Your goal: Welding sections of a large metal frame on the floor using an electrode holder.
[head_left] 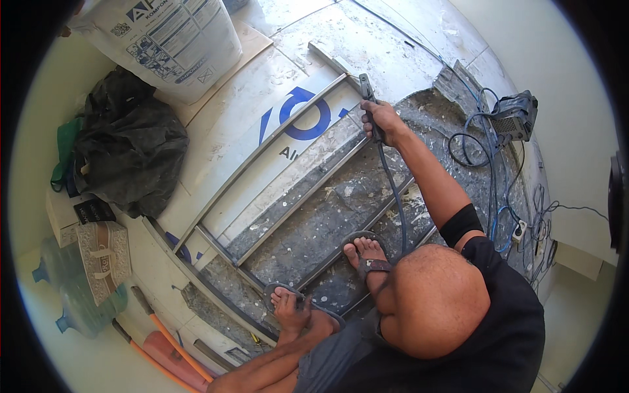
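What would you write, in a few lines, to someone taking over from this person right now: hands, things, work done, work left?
Right hand: closed around the handheld tool, arm stretched out, tool tip at the far corner of the metal frame.
Left hand: not in view.
Things: the frame lies flat on the floor under both sandalled feet; the cable runs back from the tool; a grey machine sits to the right.
Done: bars laid out as a frame.
Left: cannot tell which joints are finished; check each corner.

left hand cut off at lower edge; sack (171, 39) top cut off
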Demonstrator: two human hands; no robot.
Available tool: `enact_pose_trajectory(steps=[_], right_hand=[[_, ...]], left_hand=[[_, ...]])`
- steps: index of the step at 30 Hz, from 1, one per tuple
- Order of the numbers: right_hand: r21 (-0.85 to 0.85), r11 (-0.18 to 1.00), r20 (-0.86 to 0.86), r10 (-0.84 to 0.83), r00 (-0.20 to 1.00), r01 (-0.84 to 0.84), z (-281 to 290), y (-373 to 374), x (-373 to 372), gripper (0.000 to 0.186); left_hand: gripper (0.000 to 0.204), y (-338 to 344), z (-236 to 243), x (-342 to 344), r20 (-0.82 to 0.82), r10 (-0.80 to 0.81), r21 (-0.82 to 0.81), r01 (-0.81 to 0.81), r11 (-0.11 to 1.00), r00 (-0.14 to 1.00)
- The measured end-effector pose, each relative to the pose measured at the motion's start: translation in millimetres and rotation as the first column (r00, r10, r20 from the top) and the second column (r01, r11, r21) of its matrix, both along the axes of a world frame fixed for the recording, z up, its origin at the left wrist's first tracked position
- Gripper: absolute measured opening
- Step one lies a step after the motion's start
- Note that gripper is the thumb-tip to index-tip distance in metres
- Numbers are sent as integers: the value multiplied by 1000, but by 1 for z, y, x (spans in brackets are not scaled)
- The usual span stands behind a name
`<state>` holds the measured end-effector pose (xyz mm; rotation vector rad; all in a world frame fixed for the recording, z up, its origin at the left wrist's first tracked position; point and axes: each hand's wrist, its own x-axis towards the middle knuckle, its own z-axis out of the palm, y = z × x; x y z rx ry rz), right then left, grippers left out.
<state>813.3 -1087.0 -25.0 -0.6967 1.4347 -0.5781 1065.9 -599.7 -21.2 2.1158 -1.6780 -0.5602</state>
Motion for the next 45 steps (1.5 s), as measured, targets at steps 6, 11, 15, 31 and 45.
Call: enact_pose_trajectory(steps=[6, 11, 15, 31, 45], right_hand=[[-127, 653, -952, 132, 277, -747, 13, 13, -3, 31], [-230, 891, -653, 157, 741, -392, 19, 1, -10, 34], [-155, 937, -509, 195, 839, -312, 29, 4, -1, 33], [-168, 959, -366, 155, 918, -229, 17, 4, -3, 26], [-164, 956, -378, 167, 910, -243, 14, 3, -3, 29]], left_hand=[[34, 0, 2, 0, -9, 3, 18, -3, 1000, 1000], [33, 0, 1, -3, -9, 10, -5, -10, 1000, 1000], [33, 0, 2, -1, -32, 26, 25, -25, 999, 999], [31, 2, -2, 0, -22, 32, -5, -32, 999, 999], [32, 2, -1, 0, 0, 18, 31, -18, 999, 1000]])
